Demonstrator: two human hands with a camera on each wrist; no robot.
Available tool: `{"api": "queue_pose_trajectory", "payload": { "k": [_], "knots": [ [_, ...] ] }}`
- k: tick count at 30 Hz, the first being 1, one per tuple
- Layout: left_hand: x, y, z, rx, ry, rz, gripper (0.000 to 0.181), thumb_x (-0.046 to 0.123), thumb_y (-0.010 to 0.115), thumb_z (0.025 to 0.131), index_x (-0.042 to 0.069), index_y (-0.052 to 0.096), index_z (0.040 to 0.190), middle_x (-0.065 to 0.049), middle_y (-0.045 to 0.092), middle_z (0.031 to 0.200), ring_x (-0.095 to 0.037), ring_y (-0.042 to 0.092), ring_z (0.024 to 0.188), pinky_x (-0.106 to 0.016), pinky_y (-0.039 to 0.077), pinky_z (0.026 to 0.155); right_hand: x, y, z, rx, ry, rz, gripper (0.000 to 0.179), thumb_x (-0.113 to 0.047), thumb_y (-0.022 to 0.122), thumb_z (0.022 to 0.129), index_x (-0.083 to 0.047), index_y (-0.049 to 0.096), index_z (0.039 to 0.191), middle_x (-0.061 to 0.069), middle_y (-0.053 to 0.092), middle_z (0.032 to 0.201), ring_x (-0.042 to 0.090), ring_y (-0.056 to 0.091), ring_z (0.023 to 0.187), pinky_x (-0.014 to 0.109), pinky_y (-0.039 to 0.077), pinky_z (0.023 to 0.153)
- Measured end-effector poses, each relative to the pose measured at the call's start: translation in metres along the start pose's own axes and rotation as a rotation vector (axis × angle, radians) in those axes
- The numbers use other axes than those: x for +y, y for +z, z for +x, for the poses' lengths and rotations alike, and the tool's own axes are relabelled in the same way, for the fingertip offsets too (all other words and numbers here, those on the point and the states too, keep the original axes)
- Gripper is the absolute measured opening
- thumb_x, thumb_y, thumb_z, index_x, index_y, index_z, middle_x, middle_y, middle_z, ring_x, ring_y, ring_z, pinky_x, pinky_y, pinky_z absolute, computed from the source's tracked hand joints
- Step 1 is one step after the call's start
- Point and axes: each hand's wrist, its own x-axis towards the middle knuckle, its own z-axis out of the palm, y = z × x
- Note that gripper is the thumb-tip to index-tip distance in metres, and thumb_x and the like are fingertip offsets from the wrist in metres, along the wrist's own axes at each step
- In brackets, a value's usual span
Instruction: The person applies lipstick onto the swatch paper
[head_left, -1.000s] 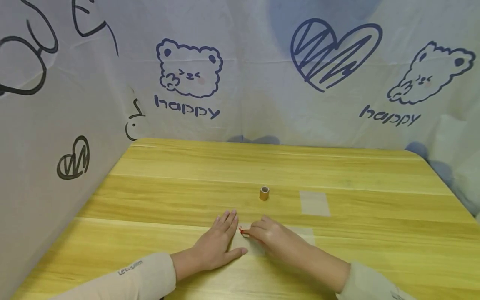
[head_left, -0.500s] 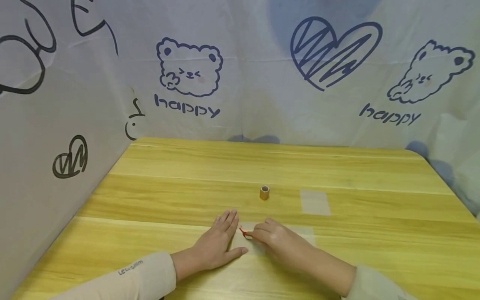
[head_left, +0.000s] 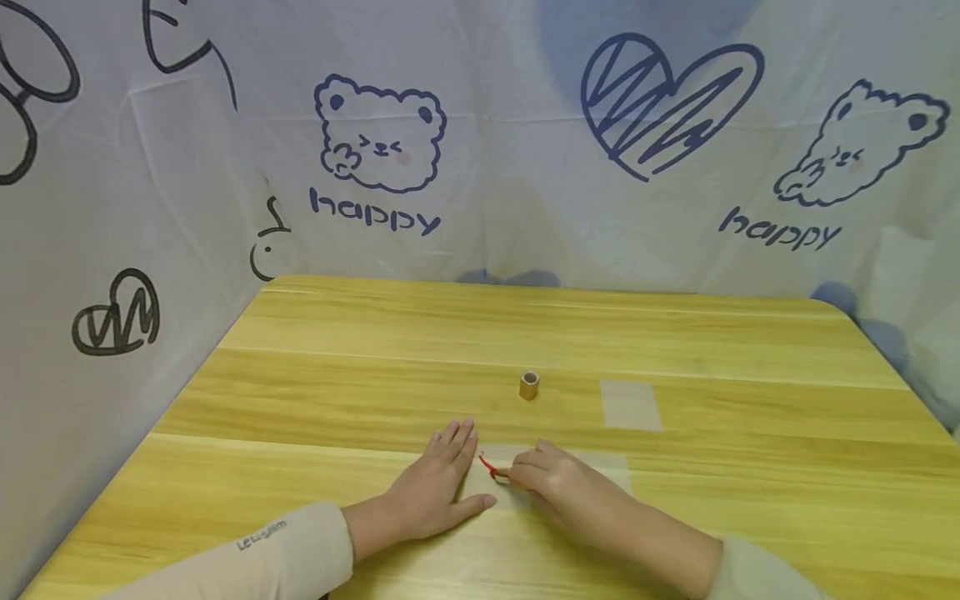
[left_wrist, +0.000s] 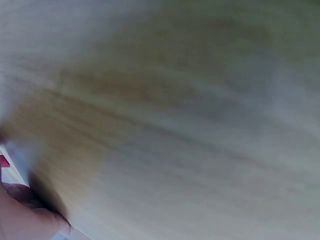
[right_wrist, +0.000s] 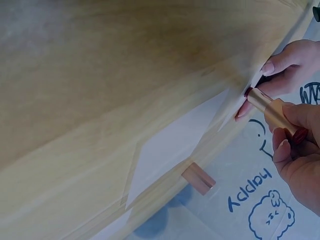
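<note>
Two pale translucent sheets lie on the wooden table (head_left: 315, 367): one sheet (head_left: 631, 406) alone on the right, the other sheet (head_left: 592, 463) under the hands. One small gold cap (head_left: 528, 386) stands upright beyond them. Left hand (head_left: 431, 487) presses flat, fingers together; right hand (head_left: 558, 483) pinches a gold lipstick (right_wrist: 272, 111), its red tip on the near sheet.

Lipstick (right_wrist: 267, 106): slim gold tube with a dark red tip, pinched in the right hand (head_left: 558, 483), tilted low with the tip down at the near end of a pale translucent sheet (head_left: 592, 463) lying flat on the table (head_left: 375, 375). Left hand (head_left: 435, 487) rests flat beside it, fingers (head_left: 457, 437) straight.
</note>
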Motion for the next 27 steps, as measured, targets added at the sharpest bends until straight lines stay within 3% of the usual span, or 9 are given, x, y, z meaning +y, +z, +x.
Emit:
{"api": "queue_pose_trajectory", "payload": {
  "k": [12, 27],
  "knots": [
    [-0.0002, -0.0018, 0.0003, -0.014, 0.000, 0.012, 0.081, 0.053, 0.046, 0.092, -0.009, 0.027, 0.141, -0.023, 0.018, 0.151, -0.037, 0.017, 0.141, -0.048, 0.019, 0.115, -0.0015, -0.0006, -0.0042, 0.029, -0.015, -0.024, 0.019, 0.003, 0.072, 0.074, -0.005, 0.066, 0.090, 0.000, 0.067, 0.090, 0.009, 0.056, 0.080, 0.022, 0.053, 0.077],
    [-0.0009, -0.0022, 0.0005, -0.016, -0.001, 0.007, 0.081, 0.052, 0.046, 0.092, -0.009, 0.027, 0.141, -0.023, 0.018, 0.151, -0.037, 0.018, 0.141, -0.048, 0.019, 0.115, -0.0046, -0.0042, -0.0095, 0.026, 0.001, -0.013, 0.021, 0.003, 0.072, 0.073, -0.006, 0.066, 0.092, 0.000, 0.067, 0.092, 0.008, 0.055, 0.081, 0.012, 0.049, 0.073]
  ]
}}
